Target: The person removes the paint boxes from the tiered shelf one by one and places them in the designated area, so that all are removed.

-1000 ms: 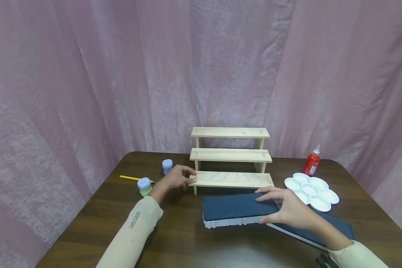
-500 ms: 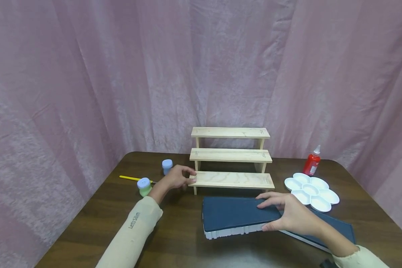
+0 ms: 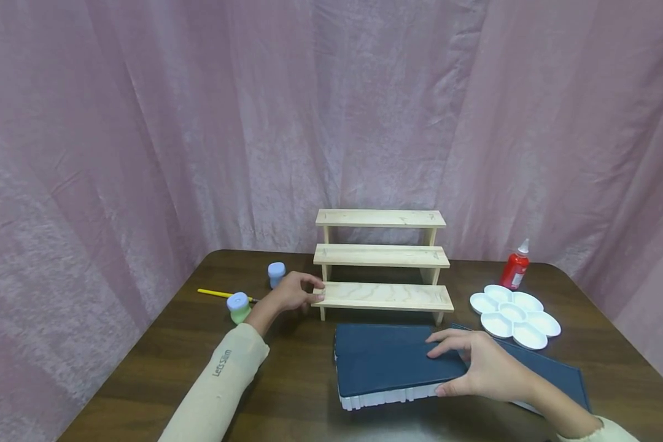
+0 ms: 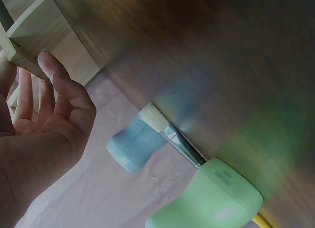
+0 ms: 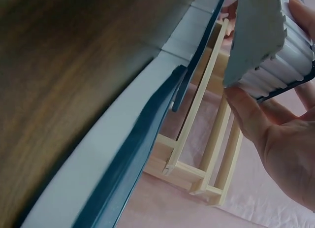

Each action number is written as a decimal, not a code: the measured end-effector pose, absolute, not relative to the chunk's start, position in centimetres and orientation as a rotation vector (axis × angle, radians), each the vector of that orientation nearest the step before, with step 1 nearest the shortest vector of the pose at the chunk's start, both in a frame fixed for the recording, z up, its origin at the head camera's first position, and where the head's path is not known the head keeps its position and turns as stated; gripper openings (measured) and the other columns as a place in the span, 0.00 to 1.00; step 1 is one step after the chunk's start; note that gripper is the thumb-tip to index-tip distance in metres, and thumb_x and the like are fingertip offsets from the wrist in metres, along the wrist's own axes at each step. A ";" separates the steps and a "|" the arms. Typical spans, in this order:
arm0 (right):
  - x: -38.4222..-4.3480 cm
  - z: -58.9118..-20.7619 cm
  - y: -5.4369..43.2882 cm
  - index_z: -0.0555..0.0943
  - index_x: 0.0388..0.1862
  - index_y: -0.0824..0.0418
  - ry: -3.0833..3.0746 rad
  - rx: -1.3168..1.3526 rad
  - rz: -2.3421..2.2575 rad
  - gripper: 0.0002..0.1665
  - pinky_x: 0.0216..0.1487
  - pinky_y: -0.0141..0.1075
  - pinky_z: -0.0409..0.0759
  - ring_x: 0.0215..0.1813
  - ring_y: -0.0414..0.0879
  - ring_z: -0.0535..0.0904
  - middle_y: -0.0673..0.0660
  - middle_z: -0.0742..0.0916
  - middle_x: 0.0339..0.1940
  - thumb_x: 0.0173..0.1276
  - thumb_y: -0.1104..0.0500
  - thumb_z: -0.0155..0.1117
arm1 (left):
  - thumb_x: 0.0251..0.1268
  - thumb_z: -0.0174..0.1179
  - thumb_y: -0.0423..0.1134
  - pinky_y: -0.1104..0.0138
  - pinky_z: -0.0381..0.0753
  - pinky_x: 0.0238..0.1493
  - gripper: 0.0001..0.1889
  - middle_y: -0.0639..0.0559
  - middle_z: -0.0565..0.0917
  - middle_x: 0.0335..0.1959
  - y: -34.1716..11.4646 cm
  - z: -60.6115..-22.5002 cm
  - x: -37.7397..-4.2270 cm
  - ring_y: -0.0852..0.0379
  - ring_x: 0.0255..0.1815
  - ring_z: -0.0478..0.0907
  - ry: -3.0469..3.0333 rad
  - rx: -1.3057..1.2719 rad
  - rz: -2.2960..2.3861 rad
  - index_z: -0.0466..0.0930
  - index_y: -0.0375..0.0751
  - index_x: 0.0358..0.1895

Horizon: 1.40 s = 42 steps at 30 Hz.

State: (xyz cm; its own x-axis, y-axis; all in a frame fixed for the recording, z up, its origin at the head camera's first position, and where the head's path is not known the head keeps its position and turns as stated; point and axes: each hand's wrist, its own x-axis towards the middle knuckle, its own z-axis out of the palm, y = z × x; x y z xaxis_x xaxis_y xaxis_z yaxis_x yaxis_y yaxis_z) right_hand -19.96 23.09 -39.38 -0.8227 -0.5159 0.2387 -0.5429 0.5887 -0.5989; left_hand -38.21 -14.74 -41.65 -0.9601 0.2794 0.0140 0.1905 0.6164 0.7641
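My left hand (image 3: 295, 291) pinches the left end of the lowest board on a three-step wooden stand (image 3: 389, 296), its thumb and fingers showing at the board's corner in the left wrist view. Further right, my right hand (image 3: 486, 365) grips the right end of a long box (image 3: 389, 356) with a flat dark blue top and white ridged sides. Its fingers lie on the top and the thumb presses the near side. The box is raised and tilted. Partly behind this hand lies a second dark blue and white piece (image 3: 558, 371); whether the two are joined I cannot tell.
Left of the stand are a blue-lidded green jar (image 3: 239, 307), a light blue jar (image 3: 276, 274) and a yellow-handled brush (image 3: 215, 293). A white flower-shaped palette (image 3: 512, 314) and a red squeeze bottle (image 3: 514, 270) stand to the right. A pink curtain (image 3: 331, 123) hangs behind.
My right hand has drawn the box toward me and slightly right, away from the stand; more of its top shows. The left hand has stayed on the board.
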 end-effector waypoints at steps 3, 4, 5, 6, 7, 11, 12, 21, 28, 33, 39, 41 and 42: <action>-19.6 -39.3 23.1 0.85 0.47 0.42 -2.806 0.891 1.056 0.24 0.43 0.36 0.78 0.58 0.47 0.78 0.47 0.84 0.56 0.51 0.39 0.79 | 0.55 0.74 0.38 0.69 0.70 0.22 0.14 0.45 0.84 0.28 -14.7 -41.6 -38.2 0.47 0.20 0.82 2.727 0.390 1.269 0.88 0.43 0.45; -19.4 -39.3 23.1 0.85 0.47 0.42 -2.815 0.886 1.056 0.24 0.43 0.36 0.78 0.58 0.48 0.78 0.47 0.84 0.56 0.52 0.39 0.79 | 0.55 0.74 0.38 0.69 0.70 0.22 0.14 0.45 0.84 0.28 -14.7 -41.6 -38.2 0.47 0.20 0.82 2.728 0.387 1.266 0.88 0.43 0.45; -19.3 -39.3 23.1 0.85 0.47 0.43 -2.821 0.886 1.061 0.24 0.43 0.36 0.78 0.58 0.49 0.78 0.47 0.84 0.56 0.52 0.40 0.79 | 0.55 0.74 0.38 0.69 0.70 0.22 0.14 0.45 0.84 0.28 -14.7 -41.6 -38.2 0.48 0.20 0.82 2.727 0.382 1.266 0.88 0.44 0.45; -19.2 -39.3 23.1 0.85 0.47 0.43 -2.824 0.887 1.063 0.24 0.43 0.36 0.78 0.58 0.49 0.78 0.48 0.84 0.56 0.52 0.40 0.79 | 0.55 0.74 0.38 0.69 0.70 0.22 0.14 0.45 0.84 0.29 -14.7 -41.6 -38.3 0.48 0.20 0.82 2.730 0.383 1.264 0.88 0.44 0.45; -19.1 -39.3 23.1 0.85 0.47 0.44 -2.824 0.892 1.066 0.24 0.42 0.36 0.78 0.58 0.50 0.78 0.48 0.84 0.56 0.52 0.40 0.79 | 0.55 0.74 0.38 0.69 0.70 0.22 0.14 0.45 0.84 0.30 -14.7 -41.6 -38.3 0.48 0.20 0.82 2.731 0.384 1.263 0.88 0.44 0.45; -18.8 -39.5 23.1 0.84 0.47 0.44 -2.840 0.896 1.105 0.24 0.43 0.40 0.79 0.59 0.51 0.77 0.49 0.83 0.56 0.52 0.42 0.79 | 0.55 0.74 0.38 0.69 0.71 0.22 0.14 0.45 0.85 0.33 -14.6 -41.5 -38.2 0.49 0.20 0.82 2.738 0.385 1.259 0.88 0.44 0.45; -18.8 -39.5 23.1 0.84 0.47 0.45 -2.842 0.899 1.122 0.23 0.43 0.43 0.80 0.59 0.52 0.77 0.49 0.83 0.57 0.53 0.42 0.79 | 0.55 0.75 0.38 0.69 0.71 0.22 0.14 0.45 0.85 0.33 -14.6 -41.5 -38.2 0.50 0.20 0.82 2.741 0.388 1.255 0.88 0.43 0.45; -18.6 -39.7 22.9 0.84 0.47 0.45 -2.868 0.887 1.198 0.23 0.42 0.55 0.81 0.58 0.54 0.76 0.52 0.83 0.57 0.52 0.44 0.80 | 0.55 0.75 0.39 0.68 0.72 0.23 0.14 0.43 0.85 0.38 -14.7 -41.3 -38.3 0.50 0.21 0.82 2.749 0.395 1.238 0.88 0.44 0.45; -18.8 -40.1 22.9 0.85 0.48 0.46 -2.923 0.869 1.116 0.26 0.43 0.45 0.82 0.57 0.50 0.77 0.51 0.83 0.56 0.52 0.41 0.80 | 0.55 0.75 0.38 0.68 0.72 0.23 0.14 0.43 0.85 0.40 -14.6 -41.3 -38.3 0.52 0.20 0.82 2.747 0.390 1.239 0.88 0.44 0.45; -18.7 -40.5 23.0 0.85 0.48 0.48 -2.938 0.891 1.123 0.26 0.43 0.53 0.83 0.57 0.56 0.77 0.54 0.83 0.56 0.52 0.42 0.80 | 0.55 0.74 0.38 0.68 0.73 0.23 0.14 0.42 0.85 0.40 -14.5 -41.3 -38.2 0.51 0.20 0.82 2.732 0.393 1.244 0.88 0.43 0.46; -18.6 -40.8 22.9 0.84 0.48 0.49 -2.938 0.915 1.151 0.26 0.43 0.54 0.83 0.58 0.59 0.77 0.56 0.83 0.57 0.52 0.42 0.79 | 0.55 0.75 0.38 0.68 0.71 0.22 0.14 0.41 0.85 0.37 -14.6 -41.4 -38.2 0.48 0.21 0.83 2.709 0.366 1.256 0.88 0.44 0.46; -18.6 -40.9 22.8 0.84 0.48 0.49 -2.941 0.911 1.154 0.26 0.43 0.53 0.83 0.57 0.59 0.77 0.56 0.83 0.57 0.52 0.42 0.79 | 0.55 0.75 0.37 0.68 0.71 0.22 0.14 0.42 0.85 0.37 -14.6 -41.5 -38.2 0.48 0.21 0.83 2.712 0.372 1.262 0.88 0.44 0.45; -18.6 -40.9 22.8 0.84 0.47 0.48 -2.946 0.904 1.151 0.25 0.43 0.53 0.83 0.57 0.58 0.77 0.55 0.83 0.56 0.52 0.42 0.80 | 0.55 0.75 0.37 0.68 0.71 0.22 0.14 0.42 0.85 0.38 -14.6 -41.5 -38.2 0.48 0.21 0.83 2.712 0.374 1.266 0.88 0.43 0.45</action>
State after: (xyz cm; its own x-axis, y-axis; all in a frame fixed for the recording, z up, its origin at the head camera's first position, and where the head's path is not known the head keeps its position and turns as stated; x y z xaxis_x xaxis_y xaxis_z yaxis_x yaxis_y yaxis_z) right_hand -18.61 22.75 -40.89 -0.8388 -0.5413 0.0594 -0.4381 0.6060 -0.6639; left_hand -38.24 -14.61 -41.49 -0.9616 0.2742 -0.0087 0.1694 0.6184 0.7674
